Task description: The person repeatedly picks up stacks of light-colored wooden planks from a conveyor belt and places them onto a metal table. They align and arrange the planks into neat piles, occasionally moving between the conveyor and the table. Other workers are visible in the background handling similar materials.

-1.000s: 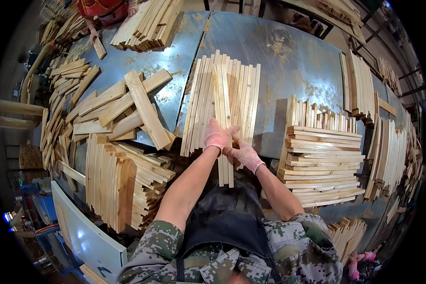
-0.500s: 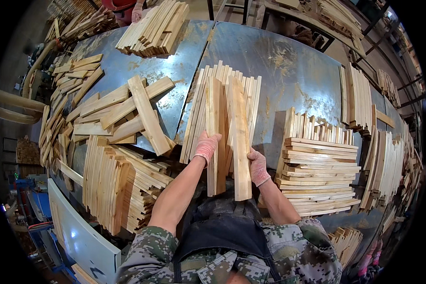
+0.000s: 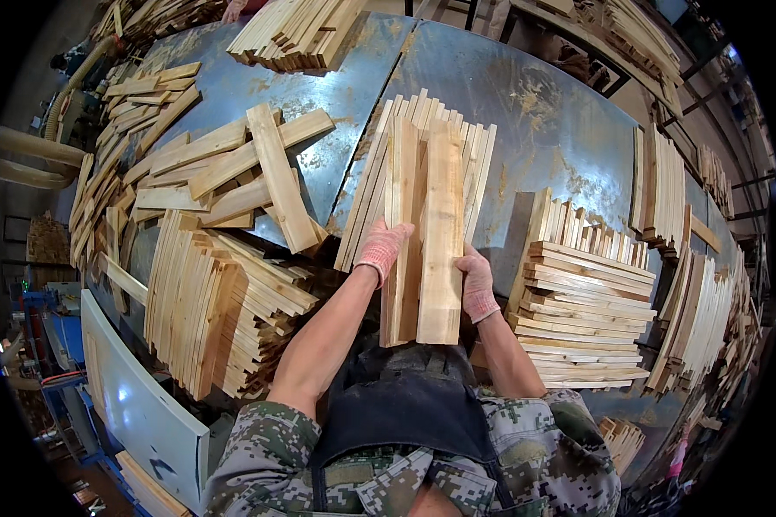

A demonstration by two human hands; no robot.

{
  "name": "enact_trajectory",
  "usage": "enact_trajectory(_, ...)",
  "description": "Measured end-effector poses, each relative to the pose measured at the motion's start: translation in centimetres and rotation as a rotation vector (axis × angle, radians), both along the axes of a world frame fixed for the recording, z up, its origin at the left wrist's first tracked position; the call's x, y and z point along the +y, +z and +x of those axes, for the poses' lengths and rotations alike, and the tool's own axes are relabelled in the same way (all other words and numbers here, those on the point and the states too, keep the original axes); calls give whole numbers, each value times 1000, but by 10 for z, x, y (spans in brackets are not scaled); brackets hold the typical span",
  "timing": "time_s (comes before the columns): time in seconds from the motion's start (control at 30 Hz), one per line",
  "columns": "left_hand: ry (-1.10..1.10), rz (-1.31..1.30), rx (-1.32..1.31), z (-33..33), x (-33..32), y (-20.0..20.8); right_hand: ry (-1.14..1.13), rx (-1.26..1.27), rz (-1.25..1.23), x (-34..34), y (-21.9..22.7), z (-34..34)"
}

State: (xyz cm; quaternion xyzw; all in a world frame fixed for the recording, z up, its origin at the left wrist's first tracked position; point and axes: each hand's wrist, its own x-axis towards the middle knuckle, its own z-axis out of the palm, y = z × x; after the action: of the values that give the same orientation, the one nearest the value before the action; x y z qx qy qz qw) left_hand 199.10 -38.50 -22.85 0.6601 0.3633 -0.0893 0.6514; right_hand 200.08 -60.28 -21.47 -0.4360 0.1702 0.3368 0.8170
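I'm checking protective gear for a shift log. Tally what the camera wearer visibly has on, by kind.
Pink-and-white knitted gloves: 2 (one on the left hand, one on the right hand)
Dark apron: 1
Camouflage top: 1
Total: 4

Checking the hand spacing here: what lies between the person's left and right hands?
Wooden boards, held lengthwise between the left hand and the right hand; the head view shows this.
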Motion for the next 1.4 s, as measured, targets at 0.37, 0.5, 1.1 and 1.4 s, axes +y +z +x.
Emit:
enact_trajectory(0.37, -398, 549, 325, 26, -37, 45, 752, -538, -1010, 35, -31, -17)
enact_trajectory(0.5, -168, 569, 173, 15, -28, -40, 559, -446, -606, 24, -13, -23)
enact_trajectory(1.1, -21, 1034, 426, -401, 227, 92, 489, -57, -272, 95, 12, -100)
enact_trajectory(1.4, 67, 1356, 430, -468, 283, 30, 578, -70, -318, 133, 13, -158)
